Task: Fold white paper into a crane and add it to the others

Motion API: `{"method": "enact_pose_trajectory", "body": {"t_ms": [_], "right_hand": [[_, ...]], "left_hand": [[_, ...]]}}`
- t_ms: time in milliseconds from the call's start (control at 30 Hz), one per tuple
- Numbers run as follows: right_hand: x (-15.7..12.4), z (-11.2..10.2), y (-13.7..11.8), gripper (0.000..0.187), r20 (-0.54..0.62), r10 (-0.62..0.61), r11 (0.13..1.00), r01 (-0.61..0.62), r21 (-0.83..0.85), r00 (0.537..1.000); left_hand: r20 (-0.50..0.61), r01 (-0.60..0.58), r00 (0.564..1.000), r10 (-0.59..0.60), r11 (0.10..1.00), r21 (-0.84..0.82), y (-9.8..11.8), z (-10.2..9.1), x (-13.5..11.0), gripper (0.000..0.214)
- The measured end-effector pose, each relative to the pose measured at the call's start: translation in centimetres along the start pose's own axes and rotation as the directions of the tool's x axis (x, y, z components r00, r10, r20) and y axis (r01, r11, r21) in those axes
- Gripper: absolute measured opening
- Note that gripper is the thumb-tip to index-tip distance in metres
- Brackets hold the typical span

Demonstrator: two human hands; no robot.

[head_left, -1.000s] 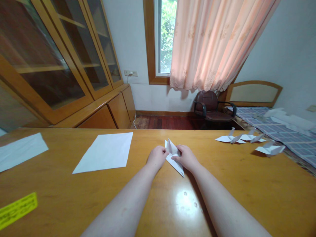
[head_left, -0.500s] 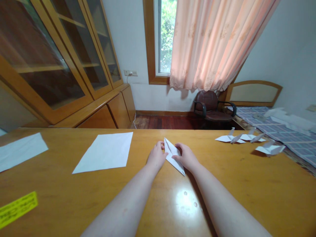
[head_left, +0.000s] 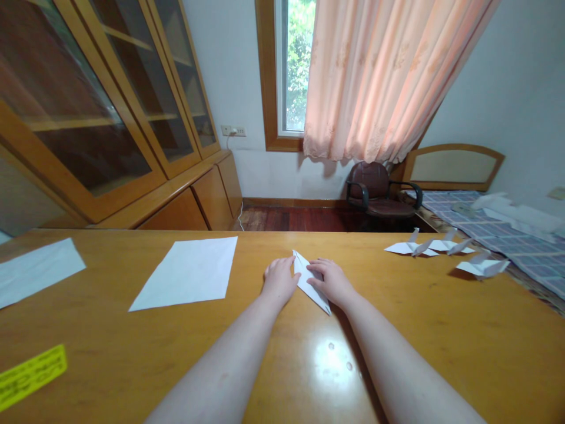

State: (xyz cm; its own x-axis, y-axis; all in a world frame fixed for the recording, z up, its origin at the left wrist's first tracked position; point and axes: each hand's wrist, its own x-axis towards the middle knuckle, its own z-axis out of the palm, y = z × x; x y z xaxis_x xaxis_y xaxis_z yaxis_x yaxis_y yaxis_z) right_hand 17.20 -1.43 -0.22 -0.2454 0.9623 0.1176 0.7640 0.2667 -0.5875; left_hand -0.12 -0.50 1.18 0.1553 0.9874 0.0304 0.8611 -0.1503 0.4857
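Note:
A folded white paper piece [head_left: 309, 284], long and pointed, lies flat on the wooden table [head_left: 397, 353] between my hands. My left hand [head_left: 279, 280] rests on its left edge with the fingers pressed down on the paper. My right hand [head_left: 330, 279] lies over its right side, fingers stretched flat along the fold. Part of the paper is hidden under both hands.
A flat white sheet [head_left: 189, 271] lies to the left, another sheet [head_left: 37, 269] at the far left edge, and a yellow label [head_left: 30, 376] near the front left. Several folded paper shapes [head_left: 436, 247] sit at the right. Beyond the table stand a cabinet, a chair and a bed.
The raised flap of the paper has been laid down flat. Both hands went from pinching it to pressing it against the table.

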Motion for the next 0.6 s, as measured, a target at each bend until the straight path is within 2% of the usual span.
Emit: {"method": "enact_pose_trajectory", "body": {"t_ms": [167, 333, 600], "right_hand": [[-0.18, -0.11, -0.19, 0.035, -0.016, -0.015, 1.000, 0.015, -0.003, 1.000], [-0.21, -0.22, -0.28, 0.033, -0.030, -0.026, 1.000, 0.026, -0.012, 0.999], [0.04, -0.30, -0.54, 0.023, -0.101, 0.008, 1.000, -0.008, 0.006, 0.995]], "left_hand": [[0.010, 0.001, 1.000, 0.000, 1.000, -0.029, 0.08, 0.16, 0.03, 0.053], [-0.013, -0.061, 0.998, 0.060, 0.992, -0.110, -0.04, 0.51, 0.00, 0.055], [0.048, -0.082, 0.995, 0.092, 0.980, -0.184, 0.57, 0.09, -0.35, 0.061]]}}
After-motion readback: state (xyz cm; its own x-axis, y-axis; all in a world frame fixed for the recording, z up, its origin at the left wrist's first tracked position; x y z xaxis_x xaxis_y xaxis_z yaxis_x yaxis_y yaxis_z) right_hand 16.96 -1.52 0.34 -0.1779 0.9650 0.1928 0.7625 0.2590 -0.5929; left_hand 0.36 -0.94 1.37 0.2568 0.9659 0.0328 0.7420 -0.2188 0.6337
